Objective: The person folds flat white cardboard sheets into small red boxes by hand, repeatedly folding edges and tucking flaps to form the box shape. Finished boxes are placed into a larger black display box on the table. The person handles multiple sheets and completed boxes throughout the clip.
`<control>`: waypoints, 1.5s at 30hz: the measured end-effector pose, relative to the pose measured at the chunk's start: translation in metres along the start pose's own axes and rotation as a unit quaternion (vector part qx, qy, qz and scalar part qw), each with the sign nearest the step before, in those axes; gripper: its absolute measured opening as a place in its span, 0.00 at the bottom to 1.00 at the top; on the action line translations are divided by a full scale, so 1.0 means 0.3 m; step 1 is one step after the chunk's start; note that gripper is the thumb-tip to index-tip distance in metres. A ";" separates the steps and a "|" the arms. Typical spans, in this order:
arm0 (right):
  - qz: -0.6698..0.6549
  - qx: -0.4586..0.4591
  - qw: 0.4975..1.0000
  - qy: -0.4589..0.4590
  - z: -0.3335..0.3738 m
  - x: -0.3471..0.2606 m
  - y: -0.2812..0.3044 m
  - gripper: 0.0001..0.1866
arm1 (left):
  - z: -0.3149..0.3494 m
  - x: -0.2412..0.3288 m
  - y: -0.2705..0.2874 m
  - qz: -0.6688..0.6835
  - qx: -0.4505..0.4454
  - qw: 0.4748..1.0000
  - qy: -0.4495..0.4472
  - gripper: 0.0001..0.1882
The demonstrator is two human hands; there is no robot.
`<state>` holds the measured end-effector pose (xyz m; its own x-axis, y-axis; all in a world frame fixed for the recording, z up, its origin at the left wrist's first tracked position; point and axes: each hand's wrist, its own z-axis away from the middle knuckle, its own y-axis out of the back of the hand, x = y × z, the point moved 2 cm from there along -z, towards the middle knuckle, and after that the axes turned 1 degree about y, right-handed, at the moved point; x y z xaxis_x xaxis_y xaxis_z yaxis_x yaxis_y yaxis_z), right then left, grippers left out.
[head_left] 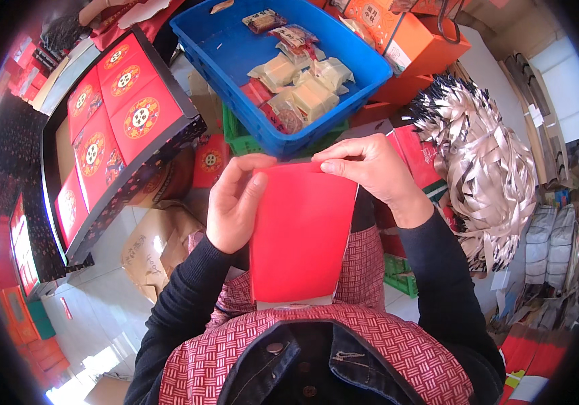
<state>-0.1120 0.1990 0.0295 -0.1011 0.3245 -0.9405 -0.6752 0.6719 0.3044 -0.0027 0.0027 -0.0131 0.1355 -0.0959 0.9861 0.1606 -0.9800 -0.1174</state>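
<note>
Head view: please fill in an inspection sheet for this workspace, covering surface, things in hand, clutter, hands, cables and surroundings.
Surface: pale tiled floor, partly covered.
Things in hand: red packaging piece, above the lap.
Clutter: blue crate with wrapped packets; black tray of red boxes; beige ribbons.
Hands: left hand at the piece's upper left corner, grip unclear; right hand pinching its top edge.
Cables: nothing seen.
Surroundings: orange carrier, upper right; brown paper, left.

head — worn left fisheye | looks down past apron (411,344) | left hand (232,206), right hand (384,172) near, mid-view
</note>
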 end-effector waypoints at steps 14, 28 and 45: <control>-0.026 0.190 0.967 0.169 0.127 0.068 -0.076 0.08 | 0.019 -0.018 0.016 0.039 0.034 0.999 0.000 0.05; 0.049 0.122 0.951 0.279 0.060 -0.044 -0.180 0.11 | -0.115 0.234 0.119 -0.229 -0.288 0.929 0.043 0.22; 0.548 -0.129 0.807 -0.178 -0.701 0.319 0.144 0.34 | 0.267 0.279 0.494 -0.073 0.192 0.977 0.054 0.34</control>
<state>-0.3045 0.1192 -0.0791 -0.5546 0.8320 -0.0114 -0.4577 -0.2936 0.8392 0.1108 -0.1365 0.0426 -0.0158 0.0014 0.9999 0.5292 -0.8485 0.0095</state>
